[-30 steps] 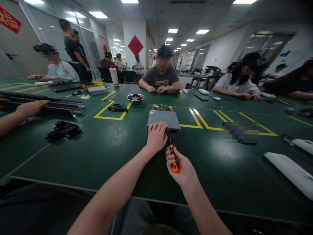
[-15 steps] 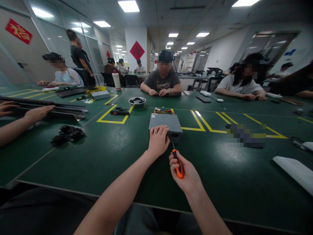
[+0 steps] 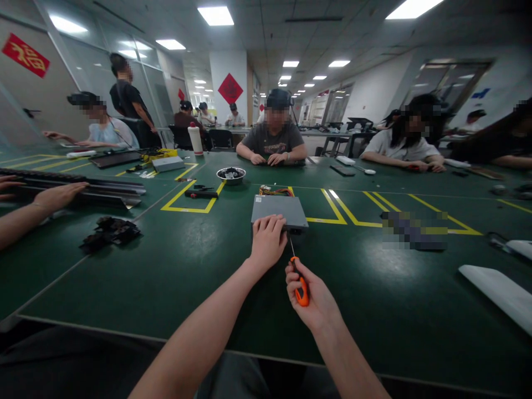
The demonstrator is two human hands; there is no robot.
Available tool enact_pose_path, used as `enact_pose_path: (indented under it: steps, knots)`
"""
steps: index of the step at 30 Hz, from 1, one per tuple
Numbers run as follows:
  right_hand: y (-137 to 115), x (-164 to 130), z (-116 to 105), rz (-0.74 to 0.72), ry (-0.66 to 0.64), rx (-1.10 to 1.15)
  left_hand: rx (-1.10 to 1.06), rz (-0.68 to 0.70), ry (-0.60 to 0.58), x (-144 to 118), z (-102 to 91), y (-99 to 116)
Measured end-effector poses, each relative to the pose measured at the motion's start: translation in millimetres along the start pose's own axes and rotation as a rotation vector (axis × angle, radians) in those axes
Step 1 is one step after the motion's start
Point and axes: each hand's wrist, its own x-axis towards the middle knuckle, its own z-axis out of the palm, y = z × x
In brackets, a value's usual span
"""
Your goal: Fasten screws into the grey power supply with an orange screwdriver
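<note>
A grey metal computer power supply (image 3: 279, 207) lies on the green table in front of me, its coloured cables (image 3: 275, 191) bunched behind it. My left hand (image 3: 269, 237) grips its near edge, fingers over the top face and thumb at the front side. In my right hand (image 3: 311, 292) is an orange and black screwdriver (image 3: 301, 288), with the fingers wrapped round its handle. The shaft points up and away at the front face of the power supply. Where the tip meets that face is too small to make out.
Black parts (image 3: 110, 233) lie in a pile at left, near a co-worker's hand (image 3: 60, 195) on long metal rails (image 3: 103, 194). Further back stand a metal bowl (image 3: 231, 175) of small parts and a black tool (image 3: 201, 194). A white object (image 3: 496, 293) lies at right.
The screwdriver's handle has turned slightly in my right hand, and the fingers have shifted on it. My left hand stays on the power supply. The whole view has moved a little.
</note>
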Motion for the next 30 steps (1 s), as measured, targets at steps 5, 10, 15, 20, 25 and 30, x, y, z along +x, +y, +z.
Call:
enact_pose_path:
  steps: [5, 10, 15, 20, 25, 30]
  knots:
    - [3.3, -1.3, 0.9, 0.006, -0.019, -0.017, -0.008, -0.011, -0.001, -0.1, 0.8, -0.5]
    - [5.1, -0.5, 4.7, -0.012, -0.039, 0.0, -0.01, -0.01, -0.005, 0.4, -0.2, -0.7]
    - [3.4, 0.3, 2.4, -0.012, -0.004, 0.054, -0.01, -0.005, -0.018, 0.4, 0.1, -0.7]
    - [0.2, -3.4, 3.8, 0.057, -0.059, 0.115, 0.003, -0.023, -0.019, 0.5, 1.2, 0.0]
    - [2.3, -2.7, 5.3, 0.015, -0.018, 0.063, 0.001, -0.022, -0.014, 1.3, -0.2, 0.7]
    - [4.3, 0.6, 2.2, -0.046, 0.03, 0.04, 0.006, -0.019, -0.02, 1.5, -0.8, 0.7]
